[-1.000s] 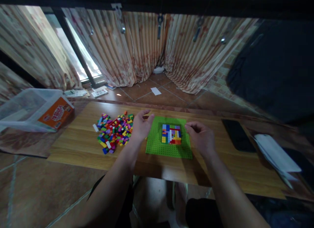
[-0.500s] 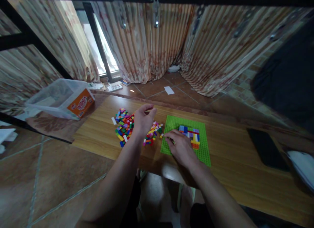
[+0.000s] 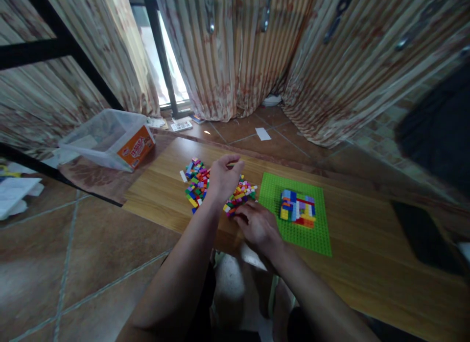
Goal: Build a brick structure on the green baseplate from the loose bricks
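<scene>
My left hand (image 3: 224,179) is over the middle of a loose pile of small, many-coloured toy building bricks (image 3: 198,183), hiding part of it. Its fingers are curled towards the thumb; anything between them is too small to make out. At the pile's near right edge, my right hand (image 3: 259,228) has its fingertips bent together down by the bricks, and what they grip is hidden. Right of that hand lies a green studded baseplate (image 3: 270,185). A low block of blue, white, yellow, red and orange bricks (image 3: 297,208) is fixed on it.
The wooden table (image 3: 352,234) carries a dark flat object (image 3: 422,234) at its right. Beyond its left end, a clear plastic bin (image 3: 106,136) with an orange label stands on the floor. Paper (image 3: 263,134) lies on the tiles before striped curtains (image 3: 271,62).
My right hand has moved left from the baseplate to the pile's edge, uncovering more of the brick block. My left hand stays over the pile. The camera view has shifted slightly.
</scene>
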`<state>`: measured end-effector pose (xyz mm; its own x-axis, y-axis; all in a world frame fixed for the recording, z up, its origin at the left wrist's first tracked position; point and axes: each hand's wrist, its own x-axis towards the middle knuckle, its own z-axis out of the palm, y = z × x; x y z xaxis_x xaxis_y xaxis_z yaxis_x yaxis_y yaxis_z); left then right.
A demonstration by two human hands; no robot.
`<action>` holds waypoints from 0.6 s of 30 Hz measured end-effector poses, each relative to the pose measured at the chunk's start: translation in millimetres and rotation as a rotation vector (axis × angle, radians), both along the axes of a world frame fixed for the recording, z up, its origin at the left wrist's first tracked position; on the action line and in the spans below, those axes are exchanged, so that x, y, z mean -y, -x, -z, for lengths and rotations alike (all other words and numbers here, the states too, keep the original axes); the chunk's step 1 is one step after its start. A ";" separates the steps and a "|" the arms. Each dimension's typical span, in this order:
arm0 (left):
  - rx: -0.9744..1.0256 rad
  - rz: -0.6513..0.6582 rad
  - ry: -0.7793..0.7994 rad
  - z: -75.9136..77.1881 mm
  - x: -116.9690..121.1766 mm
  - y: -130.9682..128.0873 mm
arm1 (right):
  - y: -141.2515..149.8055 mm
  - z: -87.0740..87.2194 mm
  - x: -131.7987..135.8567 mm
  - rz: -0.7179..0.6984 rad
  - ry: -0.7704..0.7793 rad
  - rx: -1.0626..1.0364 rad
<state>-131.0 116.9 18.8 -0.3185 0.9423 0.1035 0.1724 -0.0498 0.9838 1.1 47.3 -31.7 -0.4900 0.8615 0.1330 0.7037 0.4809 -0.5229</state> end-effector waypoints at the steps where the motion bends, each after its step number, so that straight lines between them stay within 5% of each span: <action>1: -0.004 -0.002 0.003 0.2 0.0 0.2 | 1.6 1.0 -0.1 0.007 -0.007 0.004; 9: -0.010 0.003 0.002 2.8 -0.4 -0.5 | -12.5 -18.2 -3.8 0.045 -0.004 -0.178; 14: -0.015 0.023 0.001 5.5 -0.9 -2.9 | -67.1 -37.7 -13.9 0.312 -0.016 -0.373; 18: -0.041 0.034 0.017 8.2 -1.8 -5.8 | -119.4 -35.3 -20.3 0.549 0.036 -0.458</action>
<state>-125.1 118.8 10.6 -0.2823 0.9541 0.1002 0.2115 -0.0400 0.9766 120.5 67.6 3.7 0.1137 0.9754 0.1887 0.5451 0.0975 -0.8327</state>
